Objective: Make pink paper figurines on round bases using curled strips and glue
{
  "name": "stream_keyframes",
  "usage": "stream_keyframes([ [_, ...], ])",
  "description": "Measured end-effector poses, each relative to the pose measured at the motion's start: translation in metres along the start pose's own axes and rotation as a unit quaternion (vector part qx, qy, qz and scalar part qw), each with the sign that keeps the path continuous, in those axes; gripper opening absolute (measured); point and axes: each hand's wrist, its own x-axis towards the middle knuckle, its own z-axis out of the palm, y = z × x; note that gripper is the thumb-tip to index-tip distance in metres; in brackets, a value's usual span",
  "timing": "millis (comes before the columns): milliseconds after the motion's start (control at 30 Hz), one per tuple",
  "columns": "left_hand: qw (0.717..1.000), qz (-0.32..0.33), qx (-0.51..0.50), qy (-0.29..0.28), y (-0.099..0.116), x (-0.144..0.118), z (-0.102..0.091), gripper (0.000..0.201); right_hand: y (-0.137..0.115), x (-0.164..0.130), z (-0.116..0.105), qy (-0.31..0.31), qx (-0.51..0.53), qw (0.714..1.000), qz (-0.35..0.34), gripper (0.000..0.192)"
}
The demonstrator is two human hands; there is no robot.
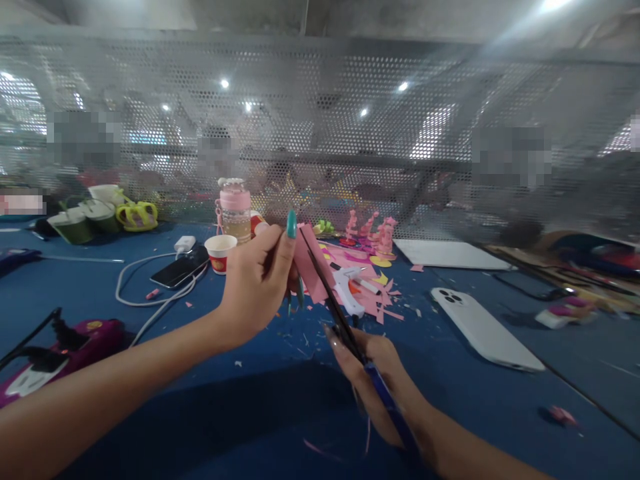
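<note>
1. A strip of pink paper was pinched upright between the thumb and fingers of the left hand, which was raised above the blue table.
2. The left fingers were closed on the lower left part of the strip; a teal nail showed at the thumb tip.
3. A pair of scissors was gripped in the right hand, the fingers closed round the blue handle low in the view.
4. The dark blades were seen slanting up and to the left, laid along the right edge of the pink paper and touching it; whether the blades were parted could not be told.
5. Pink paper scraps were scattered on the table just beyond the hands, with a white glue gun lying among them.
6. A white phone was lying face down to the right, well apart from the hands.
7. A pink-capped bottle and a small paper cup were standing behind the left hand, beside a dark phone with a white cable.
8. Small pink figures were standing at the far edge, before a perforated metal screen.
</note>
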Motion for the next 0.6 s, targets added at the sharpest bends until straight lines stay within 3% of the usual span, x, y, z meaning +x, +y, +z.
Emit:
stream_keyframes([
  [300,1.0,-0.003,-0.001,-0.014,-0.0001,0.0006,0.0006,0.036,0.002,0.0008,-0.0014,-0.014,-0.007,1.0,0.004,0.038],
  [600,0.999,0.008,0.026,-0.036,-0.0002,-0.0042,0.0041,0.033,0.0028,0.0009,-0.0008,-0.001,-0.015,0.999,-0.044,0.037],
])
